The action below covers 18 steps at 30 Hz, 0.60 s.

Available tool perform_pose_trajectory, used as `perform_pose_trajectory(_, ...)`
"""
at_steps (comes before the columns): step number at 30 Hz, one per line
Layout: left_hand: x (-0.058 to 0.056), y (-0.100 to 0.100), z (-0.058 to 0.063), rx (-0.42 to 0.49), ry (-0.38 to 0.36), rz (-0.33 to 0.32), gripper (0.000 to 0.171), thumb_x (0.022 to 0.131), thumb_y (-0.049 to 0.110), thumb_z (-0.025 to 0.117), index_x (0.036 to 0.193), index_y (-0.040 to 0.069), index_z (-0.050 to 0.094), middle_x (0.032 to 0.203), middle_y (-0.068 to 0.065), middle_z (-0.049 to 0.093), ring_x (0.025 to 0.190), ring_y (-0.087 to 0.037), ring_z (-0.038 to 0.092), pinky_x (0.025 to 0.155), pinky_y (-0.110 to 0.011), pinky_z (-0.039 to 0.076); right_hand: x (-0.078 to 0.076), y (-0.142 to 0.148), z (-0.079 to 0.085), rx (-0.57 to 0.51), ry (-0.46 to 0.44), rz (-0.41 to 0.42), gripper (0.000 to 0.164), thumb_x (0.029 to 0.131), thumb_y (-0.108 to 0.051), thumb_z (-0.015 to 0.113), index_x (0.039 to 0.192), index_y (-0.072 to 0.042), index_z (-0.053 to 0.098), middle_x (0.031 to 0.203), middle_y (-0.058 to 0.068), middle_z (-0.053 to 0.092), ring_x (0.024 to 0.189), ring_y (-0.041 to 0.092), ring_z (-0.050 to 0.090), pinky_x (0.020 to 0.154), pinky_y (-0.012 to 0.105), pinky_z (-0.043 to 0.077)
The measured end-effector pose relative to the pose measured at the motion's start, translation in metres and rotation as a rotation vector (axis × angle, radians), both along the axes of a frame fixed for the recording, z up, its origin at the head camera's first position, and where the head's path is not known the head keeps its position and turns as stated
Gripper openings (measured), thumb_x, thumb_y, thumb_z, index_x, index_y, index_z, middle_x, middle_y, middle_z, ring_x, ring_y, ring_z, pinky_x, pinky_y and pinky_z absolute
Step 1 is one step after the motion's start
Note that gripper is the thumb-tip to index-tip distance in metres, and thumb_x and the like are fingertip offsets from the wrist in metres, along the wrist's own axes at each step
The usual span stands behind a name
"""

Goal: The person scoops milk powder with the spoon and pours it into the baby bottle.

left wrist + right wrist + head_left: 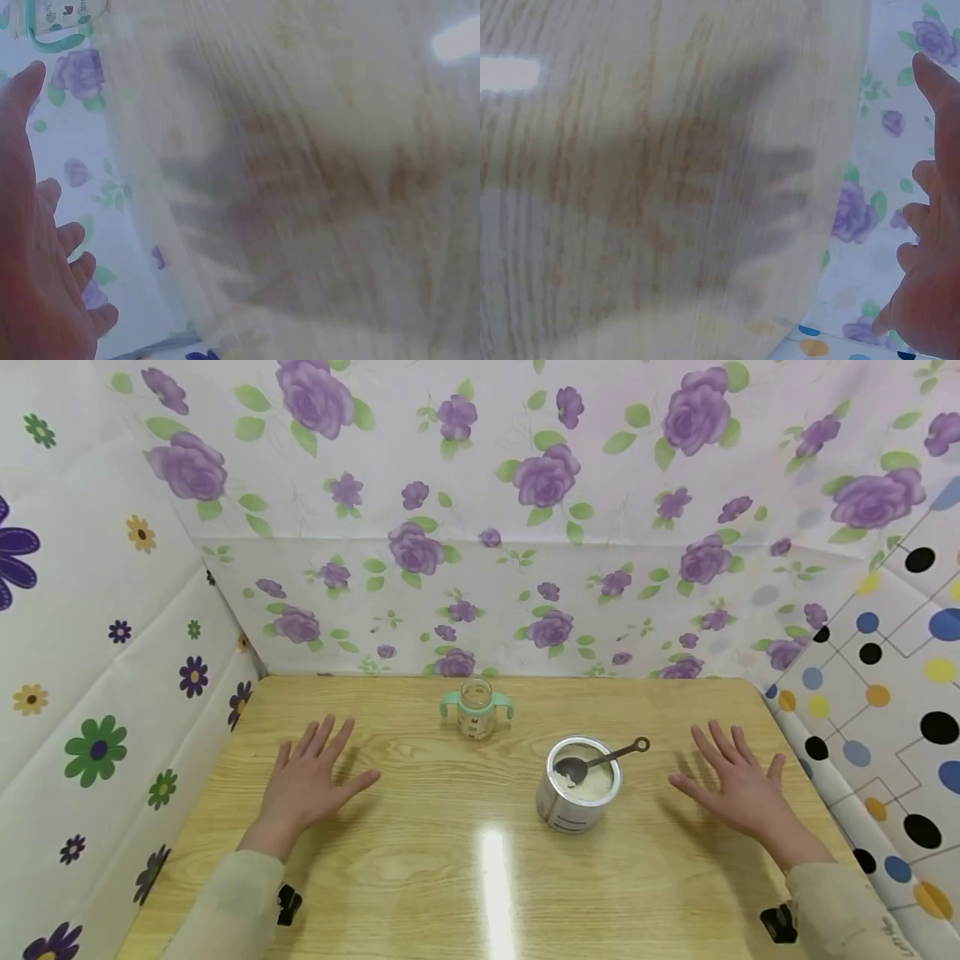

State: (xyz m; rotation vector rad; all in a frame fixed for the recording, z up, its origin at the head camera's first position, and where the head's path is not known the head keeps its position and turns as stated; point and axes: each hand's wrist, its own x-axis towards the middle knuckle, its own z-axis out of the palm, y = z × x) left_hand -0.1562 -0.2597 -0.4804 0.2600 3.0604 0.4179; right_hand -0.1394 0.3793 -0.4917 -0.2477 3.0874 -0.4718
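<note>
My left hand (306,783) hovers palm down over the left part of the table, fingers spread, holding nothing. On the right, my right hand (738,785) is spread the same way, apart from everything. Nearest to it is a silvery can (567,810) without a lid, with pale powder (597,783) inside. A dark grey scoop (573,768) lies on the powder, its handle reaching over the rim to the right. Toward the back stands a small baby bottle (477,720), its top uncovered, with mint-green handles on both sides; its lower part also shows in the left wrist view.
The wooden table (390,860) carries a bright light reflection at the front. A cloth with purple roses (547,477) hangs along the back edge. Flowered cloth (97,652) borders the left side, dotted cloth (885,727) the right.
</note>
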Motion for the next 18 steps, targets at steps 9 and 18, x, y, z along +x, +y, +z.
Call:
perform_pose_trajectory(9,-0.013,0.019,0.020,-0.012,0.030,-0.090,0.108,0.093,0.084,0.054,0.174,0.023,0.017,0.179,-0.014,0.013,0.164,-0.041,0.011,0.128,-0.070,0.003,-0.007,-0.002,0.028,-0.049,0.021,0.069,0.091,0.105,-0.054,0.063,0.174,-0.024,0.011,0.178,0.018,0.009,0.163,0.047,-0.001,0.107,0.091,-0.013)
perform_pose_trajectory(18,-0.029,0.054,0.051,0.030,0.005,-0.245,0.110,0.090,0.084,0.060,0.174,0.029,0.013,0.180,-0.009,0.012,0.164,-0.038,0.012,0.130,-0.065,0.007,-0.017,-0.016,0.077,-0.213,0.009,0.179,0.082,0.109,-0.037,0.064,0.174,-0.020,0.017,0.177,0.020,0.015,0.163,0.045,0.005,0.115,0.084,-0.011)
